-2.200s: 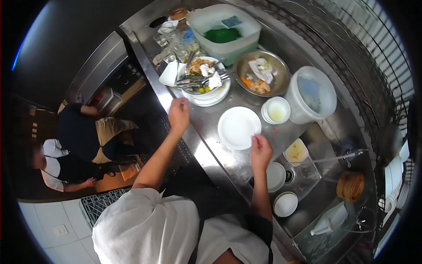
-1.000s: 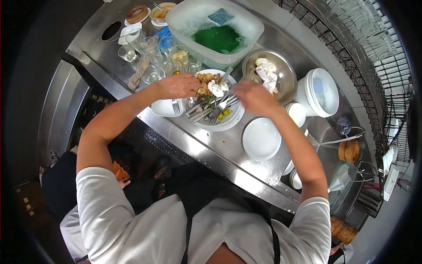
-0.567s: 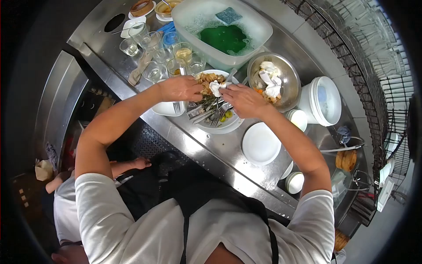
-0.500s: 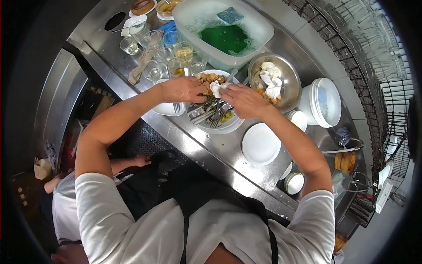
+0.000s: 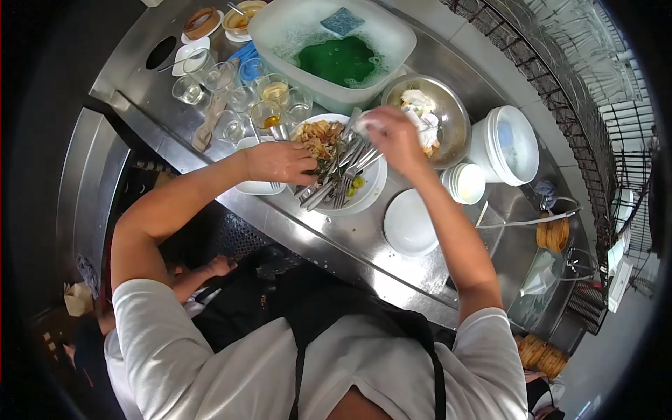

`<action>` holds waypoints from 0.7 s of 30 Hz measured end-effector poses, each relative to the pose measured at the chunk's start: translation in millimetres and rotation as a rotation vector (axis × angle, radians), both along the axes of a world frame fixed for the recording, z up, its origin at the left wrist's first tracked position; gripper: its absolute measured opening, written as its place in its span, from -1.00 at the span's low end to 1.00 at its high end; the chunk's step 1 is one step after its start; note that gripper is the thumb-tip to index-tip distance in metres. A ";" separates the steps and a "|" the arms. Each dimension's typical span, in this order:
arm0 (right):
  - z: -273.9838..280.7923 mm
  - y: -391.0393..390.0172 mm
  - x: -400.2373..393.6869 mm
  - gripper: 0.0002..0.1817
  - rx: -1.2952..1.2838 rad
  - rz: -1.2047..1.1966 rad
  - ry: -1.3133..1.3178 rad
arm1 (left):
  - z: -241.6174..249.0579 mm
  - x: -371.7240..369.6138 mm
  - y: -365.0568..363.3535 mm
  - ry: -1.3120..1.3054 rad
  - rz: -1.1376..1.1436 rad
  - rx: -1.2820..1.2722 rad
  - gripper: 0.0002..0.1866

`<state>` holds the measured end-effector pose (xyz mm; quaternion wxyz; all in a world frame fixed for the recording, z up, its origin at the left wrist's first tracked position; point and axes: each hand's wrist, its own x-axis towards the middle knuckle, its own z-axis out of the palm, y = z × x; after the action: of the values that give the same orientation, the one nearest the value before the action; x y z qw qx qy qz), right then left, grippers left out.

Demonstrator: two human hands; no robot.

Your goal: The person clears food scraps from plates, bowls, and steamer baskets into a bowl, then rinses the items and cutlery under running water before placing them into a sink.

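Note:
A white bowl holds food scraps and a heap of forks and other cutlery. At its left side my left hand rests on the rim, fingers curled at the scraps; what they hold, if anything, is hidden. My right hand is raised over the bowl's right side, blurred, its fingers closed on a crumpled white tissue. Just beyond it stands a steel bowl with more white tissues and scraps. A small white dish lies partly under my left wrist.
Several glasses stand at the upper left, beside a tub of green soapy water. A white plate, stacked white cups and white buckets are at the right. A co-worker's hand shows at the lower left.
My right hand has lifted up and away from the scraps with the white tissue, towards the steel bowl. My left hand stays at the bowl's left side. The view has shifted slightly.

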<state>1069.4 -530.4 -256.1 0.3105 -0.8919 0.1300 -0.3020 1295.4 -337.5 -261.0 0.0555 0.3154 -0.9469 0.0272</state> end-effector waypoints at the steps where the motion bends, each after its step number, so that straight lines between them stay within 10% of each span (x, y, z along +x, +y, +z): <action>1: 9.1 -11.3 -13.4 -0.74 0.038 -0.148 -0.015 | 0.7 1.4 0.2 -0.003 -0.003 -0.001 -0.72; 5: 9.2 -50.2 -49.1 -0.64 -0.314 -0.403 0.302 | -11.5 10.5 3.6 -0.033 0.039 0.040 -0.78; 11: 11.3 22.9 -22.4 -0.51 -0.380 0.462 0.478 | 17.4 11.4 -0.2 -0.149 0.193 0.196 -0.89; 21: -8.0 36.8 38.7 -0.70 -0.859 0.674 0.662 | 33.4 37.5 28.6 -0.137 0.599 0.218 -0.95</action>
<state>1108.1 -493.6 -264.1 -0.0535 -0.9749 -0.2015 0.0787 1332.9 -308.9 -227.7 -0.0529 0.5817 -0.8108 -0.0384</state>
